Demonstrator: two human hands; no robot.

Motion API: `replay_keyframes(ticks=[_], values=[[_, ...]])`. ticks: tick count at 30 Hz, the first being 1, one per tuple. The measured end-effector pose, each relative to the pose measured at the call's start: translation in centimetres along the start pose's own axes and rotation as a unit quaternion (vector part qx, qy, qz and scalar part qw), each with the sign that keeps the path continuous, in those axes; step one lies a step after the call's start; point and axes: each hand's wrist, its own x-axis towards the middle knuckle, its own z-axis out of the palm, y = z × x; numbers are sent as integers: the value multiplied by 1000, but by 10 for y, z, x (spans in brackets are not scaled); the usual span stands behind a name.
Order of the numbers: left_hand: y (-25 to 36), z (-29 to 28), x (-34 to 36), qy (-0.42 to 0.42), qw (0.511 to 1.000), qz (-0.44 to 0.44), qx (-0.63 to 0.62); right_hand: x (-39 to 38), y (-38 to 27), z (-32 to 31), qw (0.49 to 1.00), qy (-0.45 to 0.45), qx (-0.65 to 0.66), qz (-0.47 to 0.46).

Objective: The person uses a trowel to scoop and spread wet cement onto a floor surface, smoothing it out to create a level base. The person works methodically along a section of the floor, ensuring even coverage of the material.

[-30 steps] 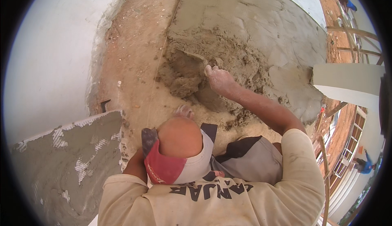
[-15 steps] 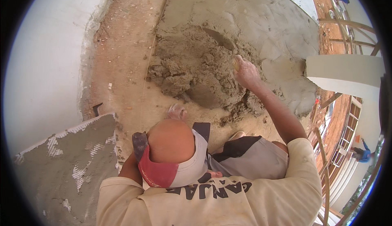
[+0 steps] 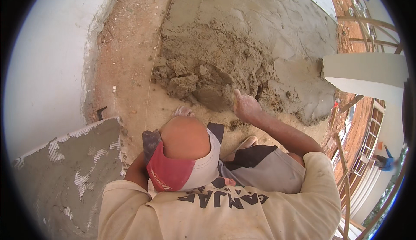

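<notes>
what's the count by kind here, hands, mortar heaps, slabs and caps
Bare hands: 2, the left hand on the sandy ground and the right hand at the heap's edge
Heap of wet grey-brown mortar: 1
Flat grey slab with white combed streaks: 1
Red and grey cloth cap: 1
Total: 5
</notes>
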Motion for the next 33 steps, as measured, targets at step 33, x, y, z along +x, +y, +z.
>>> replay_keyframes(ticks=[33], values=[[1,-125,106,61,986,66,138,-127,138,35,958,198,196,68]])
